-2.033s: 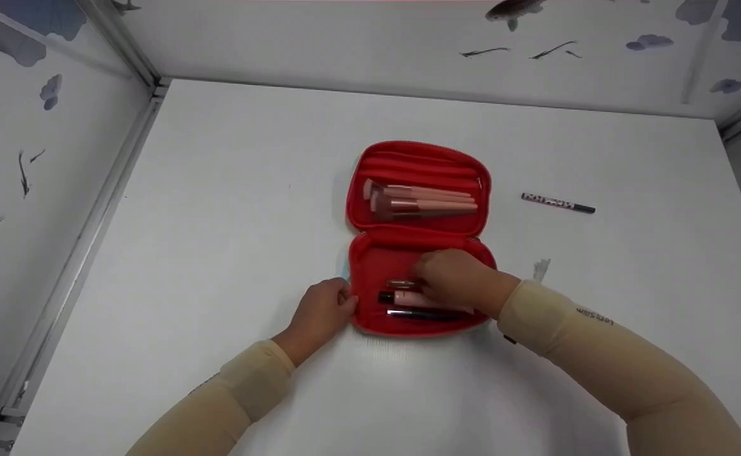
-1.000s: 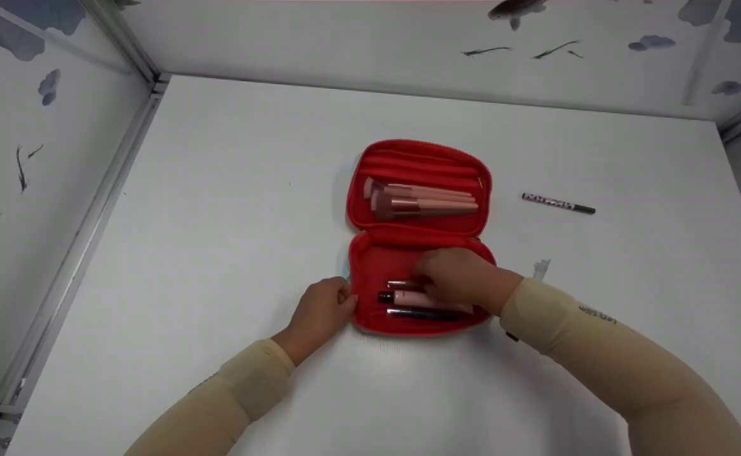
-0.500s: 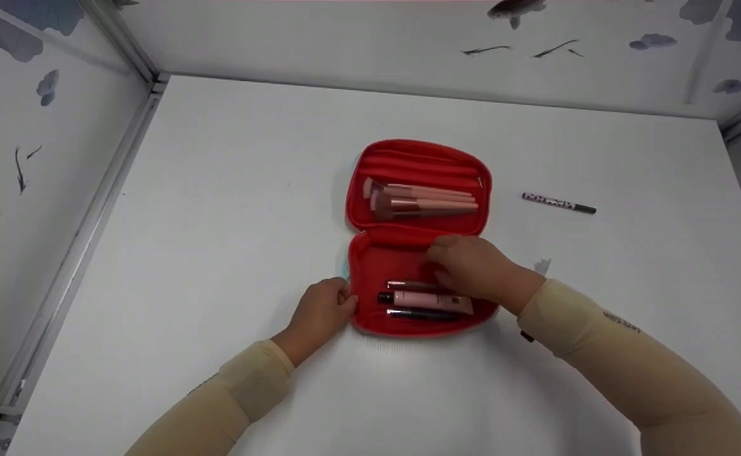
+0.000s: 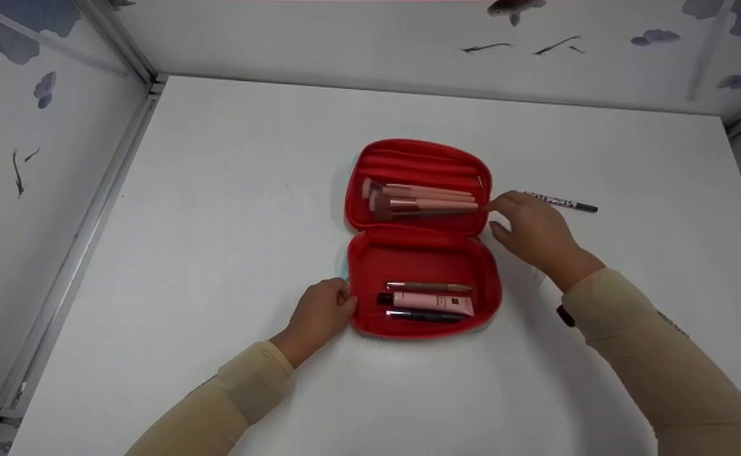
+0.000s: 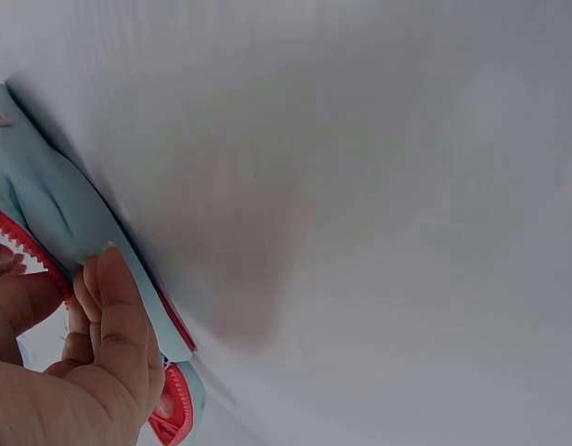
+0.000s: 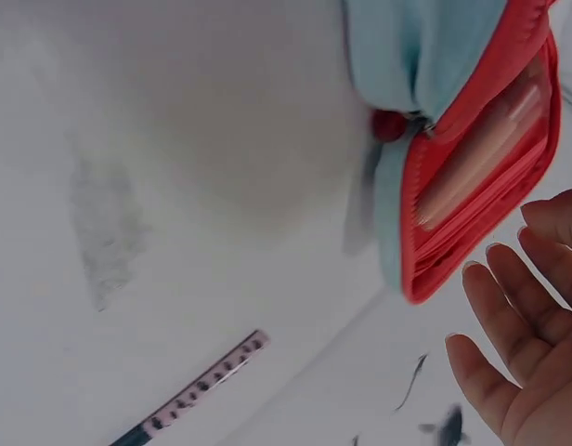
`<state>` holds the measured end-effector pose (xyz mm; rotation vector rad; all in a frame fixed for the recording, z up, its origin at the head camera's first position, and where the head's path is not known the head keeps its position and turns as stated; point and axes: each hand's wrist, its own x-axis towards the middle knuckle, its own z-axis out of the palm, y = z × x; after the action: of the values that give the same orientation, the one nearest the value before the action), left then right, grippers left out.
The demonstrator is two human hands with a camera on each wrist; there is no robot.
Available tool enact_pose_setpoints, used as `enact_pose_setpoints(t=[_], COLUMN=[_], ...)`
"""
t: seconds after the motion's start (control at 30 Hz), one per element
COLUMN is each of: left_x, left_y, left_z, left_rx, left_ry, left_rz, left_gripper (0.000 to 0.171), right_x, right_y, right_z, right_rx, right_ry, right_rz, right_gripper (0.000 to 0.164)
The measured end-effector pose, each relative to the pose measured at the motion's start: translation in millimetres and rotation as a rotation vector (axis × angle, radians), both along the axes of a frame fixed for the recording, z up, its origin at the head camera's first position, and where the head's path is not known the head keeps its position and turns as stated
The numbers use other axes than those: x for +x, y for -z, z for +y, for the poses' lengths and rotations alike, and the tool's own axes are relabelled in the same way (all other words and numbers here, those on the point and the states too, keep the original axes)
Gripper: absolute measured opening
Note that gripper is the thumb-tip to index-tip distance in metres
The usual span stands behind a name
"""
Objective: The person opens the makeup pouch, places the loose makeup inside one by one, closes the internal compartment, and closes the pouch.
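Note:
A red-lined zip pouch (image 4: 421, 237), light blue outside, lies unfolded on the table. My left hand (image 4: 321, 311) pinches the zip edge at the near half's left side; the left wrist view shows thumb and fingers on the red zipper (image 5: 26, 243). My right hand (image 4: 538, 231) is beside the far half's right edge, fingers spread and holding nothing. Pink makeup brushes (image 4: 434, 204) lie in the far half. The near half holds a brown-gold pencil (image 4: 430, 287), a pink tube with a black cap (image 4: 430, 302) and a dark pen-like stick (image 4: 424, 315).
A patterned pen with a dark end (image 4: 567, 203) lies on the white table (image 4: 231, 190) right of the pouch, partly behind my right hand. A grey smudge (image 6: 105, 228) marks the tabletop. Printed walls border the table at the back and left.
My right hand has left the near half of the pouch and moved up and right to the far half's edge, uncovering the pencil and tube. My left hand stays put.

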<state>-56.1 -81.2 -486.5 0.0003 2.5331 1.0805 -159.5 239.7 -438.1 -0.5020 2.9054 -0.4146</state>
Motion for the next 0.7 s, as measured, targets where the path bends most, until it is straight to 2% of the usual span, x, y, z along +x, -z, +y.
enact_pose_setpoints(t=[0.2,0.43,0.7], left_x=[0.3,0.6,-0.1], left_y=[0.4,0.1,0.4], left_z=[0,0,1], left_rx=[-0.001,0.002,0.005], left_ry=[0.002,-0.006,-0.005], left_rz=[0.003,-0.026,-0.013], left_gripper=[0.010,0.010,0.013], right_x=[-7.6,-16.9,-26.5], right_y=[10.0,18.5,29.1], right_z=[27,49,63], right_rx=[0.004,-0.008,0.034], right_ry=[0.108,0.160,0.185], right_rz=[-0.016,0.026,0.031], right_gripper=[0.032,0.032,0.032])
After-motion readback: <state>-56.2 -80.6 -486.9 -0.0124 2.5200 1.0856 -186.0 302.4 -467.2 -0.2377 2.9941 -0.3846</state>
